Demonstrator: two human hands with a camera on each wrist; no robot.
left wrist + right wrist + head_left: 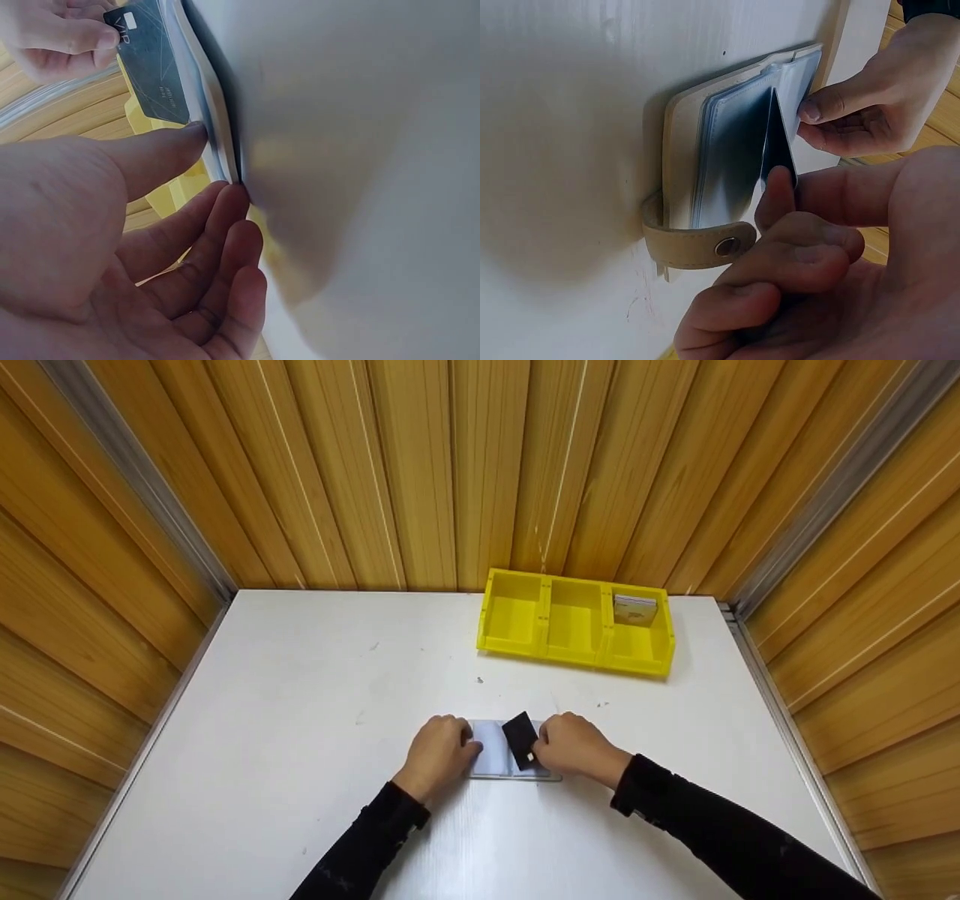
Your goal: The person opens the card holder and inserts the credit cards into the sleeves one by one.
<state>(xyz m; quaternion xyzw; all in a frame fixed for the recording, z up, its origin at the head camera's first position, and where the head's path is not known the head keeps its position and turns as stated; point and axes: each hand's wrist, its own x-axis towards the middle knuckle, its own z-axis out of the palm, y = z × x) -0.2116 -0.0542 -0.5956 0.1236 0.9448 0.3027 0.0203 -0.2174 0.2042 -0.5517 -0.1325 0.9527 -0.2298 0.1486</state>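
Observation:
An opened card holder (pixel 489 750) lies on the white table, with clear plastic sleeves and a beige cover (pixel 676 150). Its snap strap (pixel 682 246) sticks out at the right side. My left hand (pixel 439 751) pinches the left edge, thumb on the sleeves and fingertips at the cover's rim. Between thumb and finger, my right hand (pixel 571 746) holds a black card (pixel 517 735) marked VIP. That card stands tilted over the right-hand sleeves, its lower edge close to the holder's middle fold.
Behind the hands stands a yellow three-compartment bin (pixel 574 657) near the table's back edge. Its right compartment holds a small upright stack of cards or booklets (pixel 635 610). Wood-patterned walls (pixel 420 472) enclose the white table (pixel 337 675) at the back and sides.

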